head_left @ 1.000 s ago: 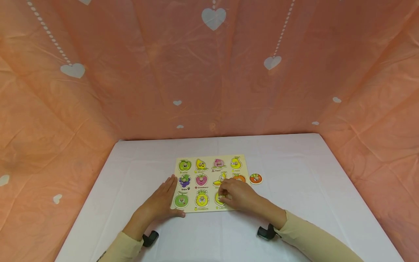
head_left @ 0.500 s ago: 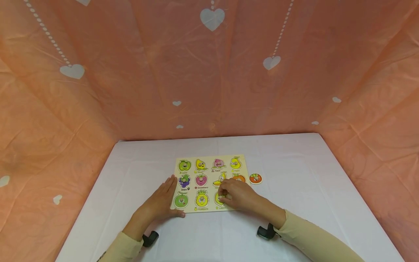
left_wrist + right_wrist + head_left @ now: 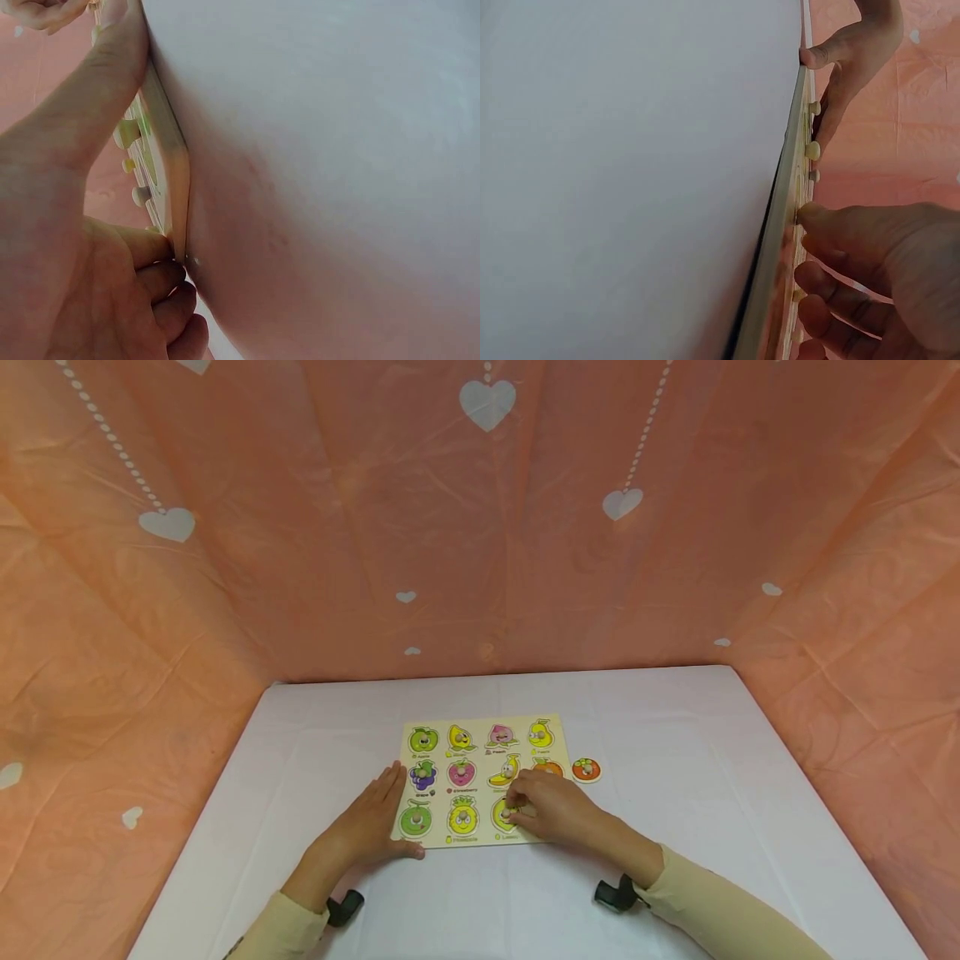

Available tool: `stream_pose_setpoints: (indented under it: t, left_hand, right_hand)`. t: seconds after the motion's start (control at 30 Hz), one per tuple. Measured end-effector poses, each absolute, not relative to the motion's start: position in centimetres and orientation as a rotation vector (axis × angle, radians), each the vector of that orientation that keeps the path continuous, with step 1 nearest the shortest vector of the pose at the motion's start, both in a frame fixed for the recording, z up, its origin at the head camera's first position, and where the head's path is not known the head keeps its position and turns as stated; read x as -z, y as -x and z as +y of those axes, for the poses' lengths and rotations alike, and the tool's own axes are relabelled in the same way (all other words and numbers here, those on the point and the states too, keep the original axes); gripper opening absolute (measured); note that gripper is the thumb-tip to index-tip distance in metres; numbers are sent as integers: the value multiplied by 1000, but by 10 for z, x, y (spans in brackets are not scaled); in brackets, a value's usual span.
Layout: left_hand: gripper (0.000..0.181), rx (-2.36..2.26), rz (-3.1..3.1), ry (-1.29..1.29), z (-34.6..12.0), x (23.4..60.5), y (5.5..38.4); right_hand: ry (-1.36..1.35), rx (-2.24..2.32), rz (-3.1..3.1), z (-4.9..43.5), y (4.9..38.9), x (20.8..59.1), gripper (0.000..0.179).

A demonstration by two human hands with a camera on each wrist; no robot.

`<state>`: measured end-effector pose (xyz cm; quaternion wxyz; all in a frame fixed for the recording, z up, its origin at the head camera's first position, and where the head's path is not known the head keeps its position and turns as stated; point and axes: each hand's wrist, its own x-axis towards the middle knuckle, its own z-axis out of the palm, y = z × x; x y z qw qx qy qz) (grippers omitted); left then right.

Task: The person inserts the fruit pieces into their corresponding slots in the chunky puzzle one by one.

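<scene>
A cream wooden puzzle board (image 3: 480,842) lies flat on the white table. Knobbed fruit pieces sit on it in rows, including a melon (image 3: 416,818), a pineapple (image 3: 462,817) and a banana (image 3: 505,772). My left hand (image 3: 365,817) braces the board's near left corner, fingers extended along the side and thumb on the front edge. My right hand (image 3: 555,807) is at the lemon puzzle piece (image 3: 500,817), thumb and forefinger pinching at its small knob. The right wrist view shows these fingertips (image 3: 808,215) close together against the board; the knob is hidden there.
A loose round orange-red fruit piece (image 3: 587,769) lies on the table just right of the board. Behind the table (image 3: 675,718) hangs an orange cloth (image 3: 487,552) with white hearts, which also encloses both sides. Black wrist cameras (image 3: 617,893) are strapped to both arms.
My right hand has shifted slightly to the right, uncovering more of the lemon piece. The left hand and the board have stayed in place.
</scene>
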<state>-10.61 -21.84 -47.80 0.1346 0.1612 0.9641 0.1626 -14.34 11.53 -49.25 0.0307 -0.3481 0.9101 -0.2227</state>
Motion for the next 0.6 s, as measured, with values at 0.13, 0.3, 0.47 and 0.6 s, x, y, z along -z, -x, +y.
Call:
stream_pose_setpoints:
  t: [0.13,0.3,0.47,0.6]
  left_hand:
    - [136,-472,2795,-468,-219,478,106]
    - [135,-481,2795,-472,-219,477,106]
    - [135,-486,2790,-466,-218,476,106]
    - [135,-492,2786,-462,-218,476,106]
  right_hand:
    - [1049,728,2803,122,143,490,14]
    - [982,792,2827,132,144,485,11]
    - [872,862,2848,145,147,484,11]
    - [806,914,2864,158,151,483,13]
